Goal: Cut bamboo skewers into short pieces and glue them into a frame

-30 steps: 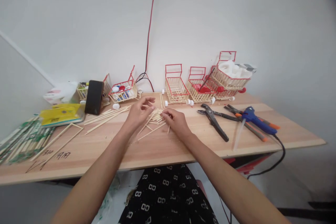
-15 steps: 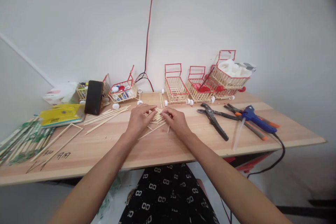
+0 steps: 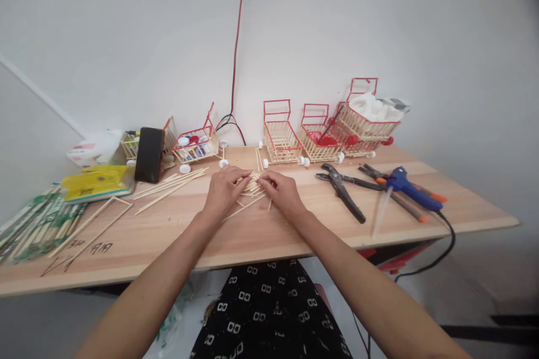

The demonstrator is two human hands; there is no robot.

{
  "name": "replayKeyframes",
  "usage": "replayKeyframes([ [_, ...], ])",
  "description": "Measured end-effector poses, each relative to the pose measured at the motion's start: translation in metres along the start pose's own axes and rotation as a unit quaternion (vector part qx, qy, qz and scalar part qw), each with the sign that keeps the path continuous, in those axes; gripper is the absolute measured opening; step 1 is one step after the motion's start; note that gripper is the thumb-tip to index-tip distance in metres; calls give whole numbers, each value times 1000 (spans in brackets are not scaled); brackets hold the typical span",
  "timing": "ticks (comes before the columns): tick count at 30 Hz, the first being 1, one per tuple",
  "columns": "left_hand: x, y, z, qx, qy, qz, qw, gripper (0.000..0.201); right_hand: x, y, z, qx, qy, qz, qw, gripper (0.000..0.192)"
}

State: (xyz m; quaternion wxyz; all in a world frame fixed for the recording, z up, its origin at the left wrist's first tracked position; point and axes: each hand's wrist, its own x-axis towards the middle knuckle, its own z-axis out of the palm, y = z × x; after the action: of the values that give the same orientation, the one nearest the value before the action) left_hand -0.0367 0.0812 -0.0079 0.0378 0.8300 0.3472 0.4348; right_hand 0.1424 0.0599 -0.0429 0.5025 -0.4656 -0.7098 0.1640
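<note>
Both hands meet over a small heap of short wooden sticks (image 3: pixel 253 189) at the middle of the wooden table (image 3: pixel 236 244). My left hand (image 3: pixel 223 188) is closed, thumb and fingers pinched at the left side of the heap. From the right, my right hand (image 3: pixel 281 192) pinches in the same way, its fingertips close to the left ones. Thin sticks show between the fingertips, though the exact grip is partly hidden. Long wooden sticks (image 3: pixel 172 184) lie loose left of my left hand. Behind the hands stands a small stick-built shopping cart (image 3: pixel 280 143) with red trim and white wheels.
More carts (image 3: pixel 322 143) line the wall, one filled with bottle caps (image 3: pixel 193 141). Pliers (image 3: pixel 343 193) and a blue glue gun (image 3: pixel 410 188) with its cord lie right. Left are a phone (image 3: pixel 149 155), a yellow wipes pack (image 3: pixel 99 182), a stick frame (image 3: pixel 96 230) and packaged sticks (image 3: pixel 46 224).
Very little differs. Both hands stay pinched over the short sticks, with only slight finger movement, and the whole view has shifted a touch.
</note>
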Motion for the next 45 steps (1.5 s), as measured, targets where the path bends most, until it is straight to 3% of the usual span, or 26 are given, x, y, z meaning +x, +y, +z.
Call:
replayKeyframes([
  [19,-4,-1,6,-78,-6,-39,996,14,-2,2,2,0,0,-8,1000,14],
  [45,-1,3,4,-63,-27,-22,997,16,-2,1,0,-24,-10,-2,1000,16],
])
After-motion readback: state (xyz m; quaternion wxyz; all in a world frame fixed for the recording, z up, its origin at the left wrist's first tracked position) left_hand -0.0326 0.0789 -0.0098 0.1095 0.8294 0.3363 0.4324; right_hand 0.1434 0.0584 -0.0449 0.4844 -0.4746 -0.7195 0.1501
